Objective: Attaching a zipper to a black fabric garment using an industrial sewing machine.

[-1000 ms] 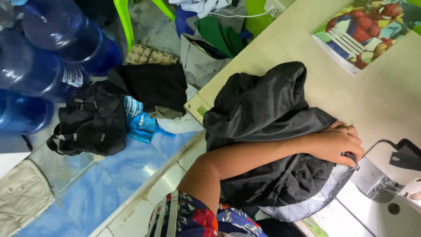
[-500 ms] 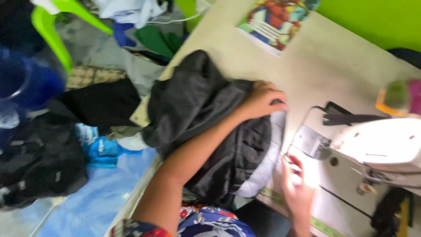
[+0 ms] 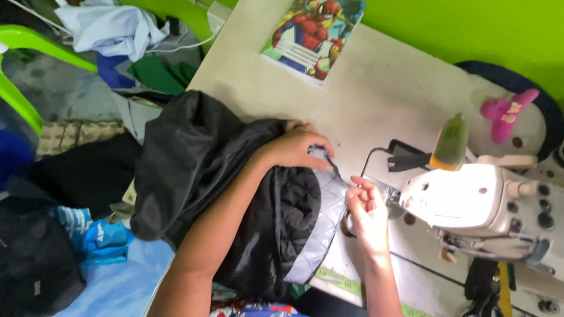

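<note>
Black, shiny fabric: a jacket [image 3: 200, 176] is lying across the near-left part of the table [image 3: 376, 100], its bulk spilling over the left edge. Its long axis is running from upper left to lower right, with the grey quilted lining [image 3: 320, 229] turned out at the lower right end and pointing towards the sewing machine [image 3: 470, 205]. The left hand [image 3: 294, 147] is resting palm down on the jacket, forearm reaching in from the lower left, wrist straight, fingers curled and pinching the fabric edge where black meets lining. The right hand [image 3: 367, 217] is coming up from the bottom edge, sitting just beside the lining and just left of the machine, palm turned towards the left hand; its fingers are bent close together, and whether they are gripping fabric or thread cannot be told. A green-tipped thread cone [image 3: 450, 144] is standing upright on the machine. A colourful picture book [image 3: 314, 32] is lying flat at the far side of the table, well apart from both hands. Loose clothes [image 3: 111, 29] are piled on the floor at upper left.
</note>
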